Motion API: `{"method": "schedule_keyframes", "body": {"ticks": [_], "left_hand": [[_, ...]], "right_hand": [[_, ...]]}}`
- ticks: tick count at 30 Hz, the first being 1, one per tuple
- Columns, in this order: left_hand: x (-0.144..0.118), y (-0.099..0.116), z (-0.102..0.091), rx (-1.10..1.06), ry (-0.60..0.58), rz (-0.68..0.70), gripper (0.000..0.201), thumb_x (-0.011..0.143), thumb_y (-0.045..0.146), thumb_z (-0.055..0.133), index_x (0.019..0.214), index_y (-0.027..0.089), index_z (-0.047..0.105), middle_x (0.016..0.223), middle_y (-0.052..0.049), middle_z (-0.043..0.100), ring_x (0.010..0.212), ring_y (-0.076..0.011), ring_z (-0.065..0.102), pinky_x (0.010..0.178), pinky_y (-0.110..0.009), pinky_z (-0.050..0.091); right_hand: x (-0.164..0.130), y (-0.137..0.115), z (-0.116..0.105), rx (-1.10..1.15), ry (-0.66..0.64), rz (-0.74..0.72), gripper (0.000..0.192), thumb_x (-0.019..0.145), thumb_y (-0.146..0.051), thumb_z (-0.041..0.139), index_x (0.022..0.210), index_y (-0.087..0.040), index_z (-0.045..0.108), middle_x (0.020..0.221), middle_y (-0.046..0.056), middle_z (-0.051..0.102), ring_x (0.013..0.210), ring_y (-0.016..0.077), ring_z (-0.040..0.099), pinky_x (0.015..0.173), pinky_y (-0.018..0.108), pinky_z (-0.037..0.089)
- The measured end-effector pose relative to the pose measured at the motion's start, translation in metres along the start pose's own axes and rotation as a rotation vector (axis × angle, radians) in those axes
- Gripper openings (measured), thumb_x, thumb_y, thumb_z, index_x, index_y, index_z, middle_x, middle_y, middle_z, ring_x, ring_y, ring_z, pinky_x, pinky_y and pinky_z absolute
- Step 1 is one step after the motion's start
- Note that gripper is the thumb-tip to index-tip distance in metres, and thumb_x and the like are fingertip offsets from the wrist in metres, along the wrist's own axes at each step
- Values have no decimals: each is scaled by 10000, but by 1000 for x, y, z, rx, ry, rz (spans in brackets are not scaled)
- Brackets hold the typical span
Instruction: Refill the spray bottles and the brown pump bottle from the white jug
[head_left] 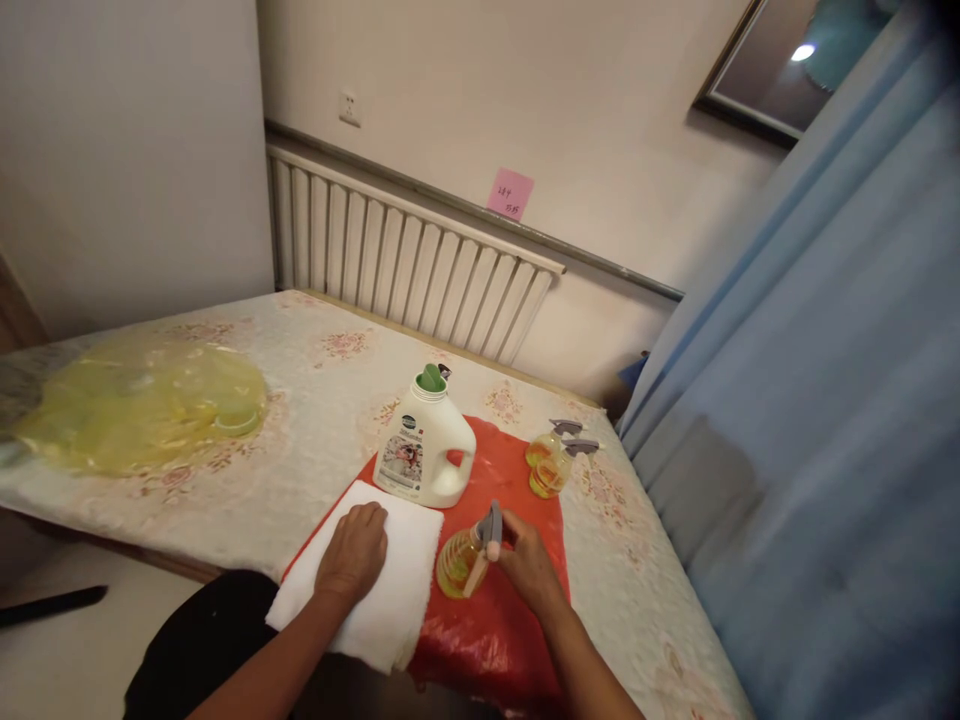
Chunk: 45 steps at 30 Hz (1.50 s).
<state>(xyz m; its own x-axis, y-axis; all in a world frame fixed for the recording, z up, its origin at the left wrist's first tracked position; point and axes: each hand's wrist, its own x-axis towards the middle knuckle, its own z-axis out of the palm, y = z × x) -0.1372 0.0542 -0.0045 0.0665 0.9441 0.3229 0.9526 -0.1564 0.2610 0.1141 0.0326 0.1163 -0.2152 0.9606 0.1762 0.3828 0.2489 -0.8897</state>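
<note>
left hand is lying flat and spread on the white towel while the right hand is pinching the spray bottle tilted over the red sheet on the table

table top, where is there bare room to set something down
Bare cloth lies between the yellow bag and the white jug, and along the radiator-side edge. The red mat is crowded: jug, two spray bottles, towel, both hands.
</note>
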Motion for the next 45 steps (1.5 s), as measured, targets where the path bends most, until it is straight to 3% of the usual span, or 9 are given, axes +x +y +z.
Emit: {"method": "schedule_keyframes", "body": {"ticks": [8,15,19,24,30,36,40,45], "left_hand": [[0,-1,0,-39,2,-6,195,849,119,415,939,189,573,1025,-91,603,1002,-250,500,907,-388,369],[1,-3,1,-124,10,-23,213,842,117,403,920,180,591,1019,-107,607,993,-265,507,914,-433,384],[2,0,2,-254,11,-6,264,834,119,403,995,161,609,1061,-127,621,1037,-279,523,941,-468,408],[-9,31,9,-509,-13,74,500,823,268,535,1304,150,471,1342,-142,546,1270,-258,470,1098,-435,372],[-16,78,13,-782,-48,124,719,706,360,717,1361,229,450,1387,-111,550,1275,-271,516,1067,-412,439],[-7,105,14,-921,-5,99,505,773,407,627,1231,198,594,1340,-127,587,1285,-266,507,1103,-444,403],[-4,115,8,-963,41,58,479,809,450,565,1209,190,610,1315,-133,606,1298,-287,486,1117,-484,375],[-1,125,-3,-1007,85,21,368,859,441,472,1066,215,674,1126,-106,696,1123,-261,611,1033,-444,466]], "right_hand": [[1,1,1,-35,-1,-25,48,719,-200,649,765,-189,660,786,32,715,741,209,656,705,303,517],[0,16,11,-59,126,2,248,697,-385,747,770,-173,639,783,61,711,725,218,653,683,312,518],[-1,21,20,-64,215,16,260,695,-389,743,761,-171,618,754,44,684,712,207,644,670,300,512],[-3,26,28,-69,314,26,213,659,-303,748,756,-175,608,747,24,671,714,196,632,684,295,507],[-5,25,35,-62,411,60,221,604,-255,753,757,-189,609,734,8,669,696,190,621,662,284,507],[-5,20,37,-35,430,119,207,580,-239,743,735,-189,614,690,7,670,652,193,620,627,285,503],[-5,17,36,-6,422,142,192,591,-242,725,749,-191,629,699,12,687,662,199,636,636,290,516],[-5,9,34,14,403,162,184,574,-198,716,746,-194,649,710,19,711,661,206,650,629,289,528]]}}
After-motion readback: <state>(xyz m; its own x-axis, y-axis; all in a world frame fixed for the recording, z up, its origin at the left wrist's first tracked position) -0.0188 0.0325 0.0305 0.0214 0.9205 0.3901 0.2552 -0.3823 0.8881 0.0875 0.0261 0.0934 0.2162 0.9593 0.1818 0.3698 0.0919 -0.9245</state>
